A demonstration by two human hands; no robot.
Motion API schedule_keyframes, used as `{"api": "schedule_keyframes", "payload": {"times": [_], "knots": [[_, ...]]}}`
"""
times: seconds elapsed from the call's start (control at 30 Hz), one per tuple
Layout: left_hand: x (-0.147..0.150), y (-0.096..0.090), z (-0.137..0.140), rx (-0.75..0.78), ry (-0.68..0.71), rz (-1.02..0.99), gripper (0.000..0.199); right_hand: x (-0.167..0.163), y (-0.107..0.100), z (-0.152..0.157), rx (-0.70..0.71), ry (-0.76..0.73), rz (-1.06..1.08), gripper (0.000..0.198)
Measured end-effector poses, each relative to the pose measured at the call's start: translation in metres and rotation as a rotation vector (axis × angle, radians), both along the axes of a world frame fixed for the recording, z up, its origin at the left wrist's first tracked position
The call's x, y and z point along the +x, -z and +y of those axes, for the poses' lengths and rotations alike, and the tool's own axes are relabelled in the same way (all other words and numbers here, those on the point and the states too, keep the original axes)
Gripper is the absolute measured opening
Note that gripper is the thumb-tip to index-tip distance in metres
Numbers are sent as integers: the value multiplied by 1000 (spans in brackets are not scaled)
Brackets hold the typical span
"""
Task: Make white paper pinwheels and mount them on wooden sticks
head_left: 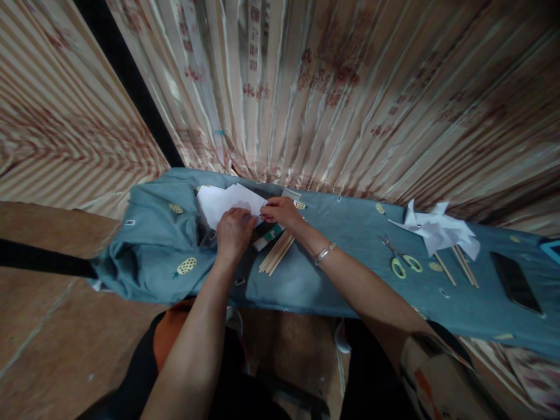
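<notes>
1. White paper sheets (231, 200): left of the frame's centre, on the tabletop (359, 227).
2. Right hand (281, 212): pinching the paper's right corner.
3. Left hand (235, 232): on the paper's lower edge; grip cannot be told.
4. Wooden sticks (276, 254): below the paper.

Matt paper sheets (214, 201), smooth wooden sticks (277, 255), creased cloth cover (306, 286), shiny metal bracelet (325, 253)

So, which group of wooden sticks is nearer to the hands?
The bundle of wooden sticks by the right hand; the other sticks reach out from under the white paper pinwheels.
</notes>
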State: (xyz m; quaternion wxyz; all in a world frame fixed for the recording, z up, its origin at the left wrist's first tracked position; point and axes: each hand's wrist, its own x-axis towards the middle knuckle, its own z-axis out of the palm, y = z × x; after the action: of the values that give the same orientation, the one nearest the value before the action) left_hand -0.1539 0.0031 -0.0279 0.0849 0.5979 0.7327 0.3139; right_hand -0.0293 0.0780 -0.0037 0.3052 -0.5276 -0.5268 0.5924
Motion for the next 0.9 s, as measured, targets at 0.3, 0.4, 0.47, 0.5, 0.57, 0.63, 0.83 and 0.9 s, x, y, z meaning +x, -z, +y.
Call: {"api": "schedule_keyframes", "payload": {"times": [0.3, 0.4, 0.47, 0.5, 0.57, 0.63, 0.83, 0.9], "knots": [[-1, 0, 2, 58, -14, -57, 28, -1, -2, -2, 7, -70, 51, 18], [-2, -1, 3, 66, -20, -54, 28, -2, -4, -4, 19, -89, 43, 16], [-3, -2, 3, 64, -21, -43, 24, -3, -4, -4, 32, -97, 22, 16], [-3, -2, 3, 64, -20, -36, 23, -4, -4, -4, 41, -100, 7, 16], [-4, -2, 3, 62, -26, -20, 22, -4, -3, -4, 63, -105, -32, 17], [-5, -1, 3, 59, -38, -1, 22, -4, 0, -2, 96, -110, -86, 16], [-10, -6, 2, 140, -74, -3, 21, -3, 12, 5, 239, -128, -326, 12], [-11, -11, 0, 210, -78, -19, 20, -3, 14, 6, 288, -137, -408, 16]]}}
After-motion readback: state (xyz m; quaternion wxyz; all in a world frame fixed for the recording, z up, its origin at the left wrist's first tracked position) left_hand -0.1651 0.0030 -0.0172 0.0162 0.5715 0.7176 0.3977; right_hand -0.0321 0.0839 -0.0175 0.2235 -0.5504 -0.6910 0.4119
